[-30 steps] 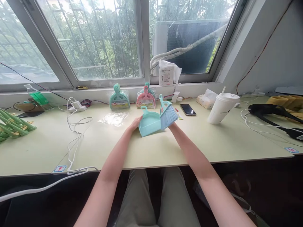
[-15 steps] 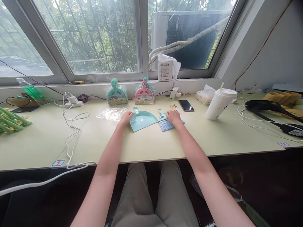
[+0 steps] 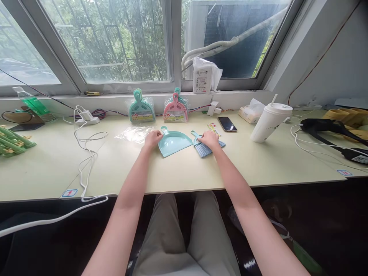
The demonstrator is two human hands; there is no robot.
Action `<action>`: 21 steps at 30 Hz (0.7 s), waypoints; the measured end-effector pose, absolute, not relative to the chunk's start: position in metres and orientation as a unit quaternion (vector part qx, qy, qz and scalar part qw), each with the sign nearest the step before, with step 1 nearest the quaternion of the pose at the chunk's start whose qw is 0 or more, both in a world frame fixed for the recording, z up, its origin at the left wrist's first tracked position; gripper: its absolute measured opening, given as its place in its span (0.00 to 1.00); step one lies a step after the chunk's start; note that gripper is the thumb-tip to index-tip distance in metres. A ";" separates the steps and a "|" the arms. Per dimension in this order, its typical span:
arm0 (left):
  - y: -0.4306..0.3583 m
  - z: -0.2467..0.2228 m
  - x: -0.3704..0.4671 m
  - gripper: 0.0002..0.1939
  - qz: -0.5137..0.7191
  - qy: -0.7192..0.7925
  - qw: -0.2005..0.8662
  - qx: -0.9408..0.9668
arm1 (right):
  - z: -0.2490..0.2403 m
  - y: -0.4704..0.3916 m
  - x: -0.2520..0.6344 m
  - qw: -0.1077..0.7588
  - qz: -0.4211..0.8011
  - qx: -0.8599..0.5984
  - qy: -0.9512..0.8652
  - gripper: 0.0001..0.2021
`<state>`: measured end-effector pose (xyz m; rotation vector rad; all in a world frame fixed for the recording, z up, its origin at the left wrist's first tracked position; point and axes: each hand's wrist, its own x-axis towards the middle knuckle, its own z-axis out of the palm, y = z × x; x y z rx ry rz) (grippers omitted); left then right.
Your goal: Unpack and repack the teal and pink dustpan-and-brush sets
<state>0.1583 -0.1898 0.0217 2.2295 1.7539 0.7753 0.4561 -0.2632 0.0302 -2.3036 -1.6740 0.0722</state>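
Note:
A teal dustpan (image 3: 174, 143) lies on the pale table, its handle pointing toward the window. My left hand (image 3: 153, 139) is closed on the dustpan's left edge. Just right of the dustpan is a small teal brush (image 3: 203, 148) with blue-grey bristles facing me. My right hand (image 3: 209, 139) pinches the brush's body from its right side and hides part of it. Beyond the left hand a clear plastic wrapper (image 3: 135, 134) lies flat. A colourful card (image 3: 213, 128) sits behind the right hand.
Packaged teal (image 3: 141, 110) and pink (image 3: 175, 111) sets lean by the windowsill. To the right are a phone (image 3: 227, 124), a tissue pack (image 3: 250, 112), a white cup (image 3: 270, 122) and black straps (image 3: 327, 132). White cables (image 3: 89, 153) and green bundles (image 3: 14, 142) lie left.
The camera view has shifted slightly, so the table items appear higher. Both hands remain at the dustpan and brush, with only slight finger movement.

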 end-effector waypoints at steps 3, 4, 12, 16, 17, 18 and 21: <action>-0.194 0.024 0.162 0.09 0.254 0.578 0.088 0.771 | 0.030 -0.260 0.463 0.209 0.022 -0.803 -0.558 0.14; -0.196 0.025 0.165 0.09 0.246 0.569 0.088 0.780 | 0.030 -0.259 0.465 0.238 0.013 -0.797 -0.554 0.13; -0.226 0.028 0.225 0.17 0.200 0.444 0.103 0.867 | 0.037 -0.265 0.444 0.273 0.040 -0.703 -0.656 0.11; -0.242 0.030 0.244 0.13 0.213 0.322 0.105 0.916 | 0.037 -0.270 0.439 0.231 0.057 -0.674 -0.700 0.10; -0.244 0.031 0.244 0.11 0.217 0.310 0.076 0.923 | 0.037 -0.270 0.440 0.228 0.065 -0.668 -0.705 0.10; -0.244 0.031 0.243 0.10 0.218 0.302 0.039 0.927 | 0.037 -0.269 0.442 0.226 0.073 -0.663 -0.710 0.10; -0.239 0.033 0.232 0.14 0.205 0.290 -0.074 0.932 | 0.036 -0.267 0.447 0.227 0.091 -0.649 -0.720 0.10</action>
